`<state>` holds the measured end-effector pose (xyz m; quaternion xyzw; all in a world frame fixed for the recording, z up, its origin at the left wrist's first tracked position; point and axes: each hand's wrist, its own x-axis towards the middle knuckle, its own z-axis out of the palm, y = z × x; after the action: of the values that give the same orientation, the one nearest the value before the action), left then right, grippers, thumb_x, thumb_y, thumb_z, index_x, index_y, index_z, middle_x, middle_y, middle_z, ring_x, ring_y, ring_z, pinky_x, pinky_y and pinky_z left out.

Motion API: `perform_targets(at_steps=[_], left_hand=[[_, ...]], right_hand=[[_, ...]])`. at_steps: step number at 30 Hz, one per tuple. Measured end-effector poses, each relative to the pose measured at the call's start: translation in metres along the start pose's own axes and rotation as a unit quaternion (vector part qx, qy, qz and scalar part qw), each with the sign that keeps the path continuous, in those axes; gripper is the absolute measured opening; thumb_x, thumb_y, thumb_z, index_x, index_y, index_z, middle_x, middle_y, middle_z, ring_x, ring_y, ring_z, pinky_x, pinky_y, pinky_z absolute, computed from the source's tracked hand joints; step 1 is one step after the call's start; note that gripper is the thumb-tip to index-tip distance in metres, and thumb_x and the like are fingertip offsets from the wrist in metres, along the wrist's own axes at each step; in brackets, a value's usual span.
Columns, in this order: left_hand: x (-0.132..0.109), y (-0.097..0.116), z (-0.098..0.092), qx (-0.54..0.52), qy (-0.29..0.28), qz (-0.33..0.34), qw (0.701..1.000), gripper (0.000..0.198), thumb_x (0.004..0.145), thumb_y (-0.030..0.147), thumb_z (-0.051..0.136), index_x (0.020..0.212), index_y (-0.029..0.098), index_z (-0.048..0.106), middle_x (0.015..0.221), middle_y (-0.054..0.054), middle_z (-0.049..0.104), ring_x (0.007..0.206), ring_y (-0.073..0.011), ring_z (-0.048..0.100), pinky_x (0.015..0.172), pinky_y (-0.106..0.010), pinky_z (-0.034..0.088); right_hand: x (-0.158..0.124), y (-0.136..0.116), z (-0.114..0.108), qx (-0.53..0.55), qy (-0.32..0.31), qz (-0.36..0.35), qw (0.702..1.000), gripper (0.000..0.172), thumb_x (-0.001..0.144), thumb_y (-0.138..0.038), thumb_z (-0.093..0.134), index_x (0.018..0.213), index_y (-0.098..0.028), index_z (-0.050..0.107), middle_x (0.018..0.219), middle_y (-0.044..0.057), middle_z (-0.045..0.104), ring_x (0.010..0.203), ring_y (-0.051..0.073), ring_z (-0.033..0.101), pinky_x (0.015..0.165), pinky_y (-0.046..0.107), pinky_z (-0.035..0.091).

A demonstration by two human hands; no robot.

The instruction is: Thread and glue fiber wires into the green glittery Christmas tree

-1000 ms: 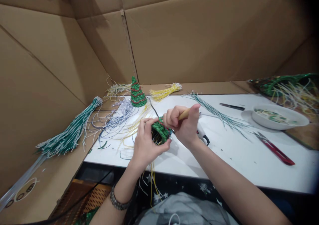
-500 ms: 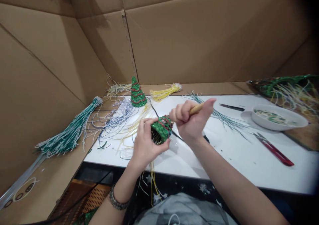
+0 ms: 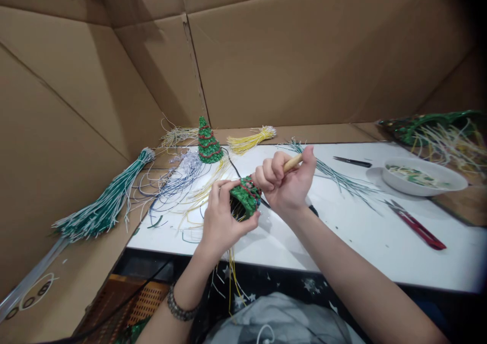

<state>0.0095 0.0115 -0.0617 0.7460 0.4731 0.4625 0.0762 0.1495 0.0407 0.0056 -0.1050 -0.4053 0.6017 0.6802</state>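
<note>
My left hand (image 3: 224, 217) grips the rim of a small green glittery Christmas tree (image 3: 245, 198) with red trim. The tree lies on its side, its hollow base facing me, and yellow wires (image 3: 232, 275) hang out below it. My right hand (image 3: 283, 184) is closed round a tool with a pale wooden handle (image 3: 292, 162), whose end sticks out beside the thumb. The tool's working end is hidden behind my fingers, against the tree's side. Behind the hands a second Christmas tree (image 3: 209, 143) stands upright.
Wire bundles lie around: green (image 3: 102, 202), blue (image 3: 178, 174), yellow (image 3: 251, 140) and teal (image 3: 338, 179). Rightward are red-handled snips (image 3: 418, 226), a dark pointed tool (image 3: 352, 162) and a white bowl (image 3: 403, 181) of scraps. Cardboard walls (image 3: 297, 70) enclose the white tabletop (image 3: 353, 252).
My right hand with the wooden-handled tool has moved slightly left and closer to the tree. My left hand keeps its hold on the tree.
</note>
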Motion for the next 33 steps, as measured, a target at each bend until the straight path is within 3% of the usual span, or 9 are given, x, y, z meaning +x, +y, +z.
perform_targets(at_steps=[9, 19, 22, 28, 33], left_hand=[[0.000, 0.000, 0.000, 0.006, -0.002, -0.003, 1.000, 0.065, 0.066, 0.035, 0.075, 0.124, 0.025, 0.045, 0.119, -0.009, 0.049, 0.115, -0.0276, 0.052, 0.093, -0.043, 0.048], [-0.001, 0.000, 0.000, 0.007, -0.004, -0.004, 1.000, 0.065, 0.066, 0.034, 0.075, 0.124, 0.023, 0.045, 0.120, -0.010, 0.049, 0.115, -0.0272, 0.051, 0.095, -0.043, 0.046], [-0.001, -0.001, 0.000, 0.009, -0.006, -0.003, 1.000, 0.067, 0.066, 0.034, 0.076, 0.124, 0.023, 0.045, 0.120, -0.010, 0.049, 0.115, -0.0266, 0.051, 0.096, -0.042, 0.046], [0.000, 0.000, 0.000, 0.002, -0.005, -0.007, 1.000, 0.059, 0.066, 0.032, 0.075, 0.117, 0.023, 0.048, 0.116, -0.008, 0.050, 0.112, -0.0254, 0.051, 0.095, -0.042, 0.046], [0.000, -0.001, 0.000, -0.002, -0.002, -0.006, 1.000, 0.066, 0.066, 0.032, 0.075, 0.124, 0.023, 0.045, 0.118, -0.009, 0.049, 0.114, -0.0265, 0.051, 0.096, -0.043, 0.046]], right_hand=[[0.000, 0.004, 0.000, -0.025, -0.030, 0.009, 0.999, 0.074, 0.073, -0.086, 0.042, 0.040, -0.021, 0.035, 0.037, -0.006, 0.024, 0.033, 0.007, 0.024, 0.038, 0.025, 0.019], [0.000, 0.004, -0.002, -0.027, -0.016, -0.009, 0.999, 0.073, 0.075, -0.085, 0.040, 0.041, -0.021, 0.034, 0.037, -0.007, 0.021, 0.033, 0.006, 0.021, 0.038, 0.025, 0.017], [0.000, 0.008, -0.003, -0.032, -0.021, 0.014, 0.999, 0.072, 0.076, -0.084, 0.039, 0.042, -0.021, 0.035, 0.038, -0.007, 0.023, 0.033, 0.007, 0.023, 0.039, 0.025, 0.019], [0.000, 0.021, -0.005, -0.028, -0.059, 0.077, 0.995, 0.058, 0.082, -0.065, 0.048, 0.046, -0.020, 0.044, 0.041, -0.005, 0.035, 0.037, 0.010, 0.039, 0.045, 0.027, 0.028], [-0.001, 0.017, -0.009, 0.029, -0.026, 0.032, 0.999, 0.049, 0.081, -0.051, 0.045, 0.043, -0.020, 0.035, 0.040, -0.006, 0.025, 0.037, 0.009, 0.032, 0.045, 0.026, 0.026]])
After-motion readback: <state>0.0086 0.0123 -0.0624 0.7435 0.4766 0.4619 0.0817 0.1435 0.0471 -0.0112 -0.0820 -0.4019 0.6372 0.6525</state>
